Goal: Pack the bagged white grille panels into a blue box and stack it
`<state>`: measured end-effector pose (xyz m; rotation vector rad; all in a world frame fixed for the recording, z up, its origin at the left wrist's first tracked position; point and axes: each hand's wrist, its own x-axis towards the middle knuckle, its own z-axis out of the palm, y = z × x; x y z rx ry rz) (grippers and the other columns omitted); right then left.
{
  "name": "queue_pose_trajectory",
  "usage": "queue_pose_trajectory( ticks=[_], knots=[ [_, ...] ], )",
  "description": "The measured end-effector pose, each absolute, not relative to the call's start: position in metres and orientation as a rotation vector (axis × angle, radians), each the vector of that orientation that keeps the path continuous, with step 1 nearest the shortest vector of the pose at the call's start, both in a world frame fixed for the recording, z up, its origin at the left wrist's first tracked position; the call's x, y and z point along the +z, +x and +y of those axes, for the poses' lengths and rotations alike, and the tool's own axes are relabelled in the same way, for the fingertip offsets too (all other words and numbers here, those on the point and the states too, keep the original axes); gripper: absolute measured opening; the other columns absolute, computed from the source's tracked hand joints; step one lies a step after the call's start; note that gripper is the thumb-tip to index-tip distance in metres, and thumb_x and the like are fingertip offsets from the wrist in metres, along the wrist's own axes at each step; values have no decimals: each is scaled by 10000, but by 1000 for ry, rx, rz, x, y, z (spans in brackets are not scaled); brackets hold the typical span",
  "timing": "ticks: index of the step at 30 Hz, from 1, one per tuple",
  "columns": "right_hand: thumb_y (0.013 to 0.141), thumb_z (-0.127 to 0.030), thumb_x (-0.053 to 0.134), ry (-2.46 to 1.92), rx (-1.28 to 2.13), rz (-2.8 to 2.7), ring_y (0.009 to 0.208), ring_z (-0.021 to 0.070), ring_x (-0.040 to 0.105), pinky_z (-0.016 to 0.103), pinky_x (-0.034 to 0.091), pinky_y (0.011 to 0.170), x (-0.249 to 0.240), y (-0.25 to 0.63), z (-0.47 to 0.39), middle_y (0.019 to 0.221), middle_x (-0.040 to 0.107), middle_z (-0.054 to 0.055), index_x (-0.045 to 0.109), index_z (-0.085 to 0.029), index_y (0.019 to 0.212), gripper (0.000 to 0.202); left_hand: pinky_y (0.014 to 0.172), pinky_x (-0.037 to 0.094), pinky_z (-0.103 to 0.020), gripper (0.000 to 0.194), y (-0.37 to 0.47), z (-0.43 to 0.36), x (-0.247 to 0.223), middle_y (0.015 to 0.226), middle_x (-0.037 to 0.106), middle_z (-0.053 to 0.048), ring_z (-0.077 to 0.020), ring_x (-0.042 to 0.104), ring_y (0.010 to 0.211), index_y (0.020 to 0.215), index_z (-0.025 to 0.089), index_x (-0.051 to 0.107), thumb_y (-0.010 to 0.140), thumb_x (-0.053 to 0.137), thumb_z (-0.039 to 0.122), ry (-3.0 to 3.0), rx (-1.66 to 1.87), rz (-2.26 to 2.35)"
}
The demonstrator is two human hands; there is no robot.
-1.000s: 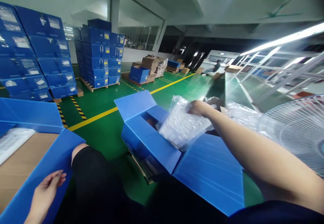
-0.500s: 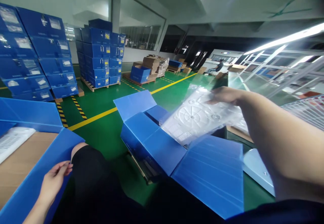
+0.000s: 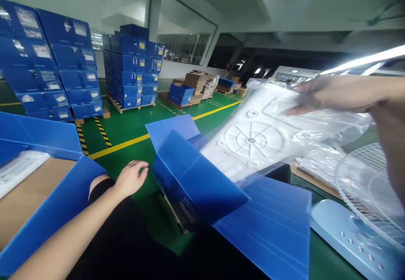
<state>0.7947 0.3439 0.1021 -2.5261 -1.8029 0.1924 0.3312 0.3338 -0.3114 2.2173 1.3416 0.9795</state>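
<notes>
My right hand (image 3: 322,94) grips a clear plastic bag holding a white moulded plastic part (image 3: 262,136) with a round spoked pattern. It hangs above the open blue corrugated box (image 3: 196,179) on the floor in front of me. My left hand (image 3: 129,179) floats empty with fingers apart, just left of that box's near flap, above my knee in dark trousers.
A second open blue box (image 3: 44,195) with a cardboard sheet and a white grille lies at my left. A white fan guard (image 3: 370,195) and a pale blue fan base (image 3: 351,238) sit on the green table at right. Stacks of blue crates (image 3: 126,73) on pallets stand behind.
My right hand has lifted the bagged white part up and right, out of the blue box. My left hand has left the left box's flap and moved toward the middle box.
</notes>
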Motion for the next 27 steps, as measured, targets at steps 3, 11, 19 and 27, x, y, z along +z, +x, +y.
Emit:
queue_pose_trajectory(
  ticks=[3, 11, 19, 27],
  knots=[
    [1013, -22, 784, -2501, 268, -1882, 781, 161, 763, 317, 591, 723, 109, 781, 338, 1007, 832, 70, 833, -174, 978, 164, 1362, 398, -518, 533, 391, 349, -277, 1678, 597, -153, -328, 490, 1613, 1551, 136, 648, 1049, 588, 306, 2573, 941, 1136],
    [953, -178, 920, -2334, 200, -2252, 942, 197, 791, 312, 593, 781, 98, 728, 336, 1201, 828, 77, 838, -173, 1170, 232, 1393, 50, -727, 897, 444, 359, -294, 1660, 575, -277, -409, 433, 1645, 1736, 59, 388, 921, 717, 241, 2918, 219, 882],
    [883, -151, 975, -2347, 185, -2368, 1018, 254, 800, 351, 664, 851, 69, 689, 318, 1270, 809, 47, 851, -240, 1118, 281, 1412, 66, -665, 804, 445, 362, -291, 1865, 221, -237, -401, 99, 1759, 1757, 84, 369, 977, 561, 105, 3064, 532, 998],
    [869, 68, 790, -2475, -215, -2562, 773, 151, 758, 269, 562, 688, 49, 636, 307, 852, 784, -15, 845, -192, 1005, 299, 1408, 164, -653, 418, 417, 338, -295, 1371, 768, -179, -360, 620, 1463, 1401, 119, 750, 1052, 520, 108, 3146, 562, 1019]
  ],
)
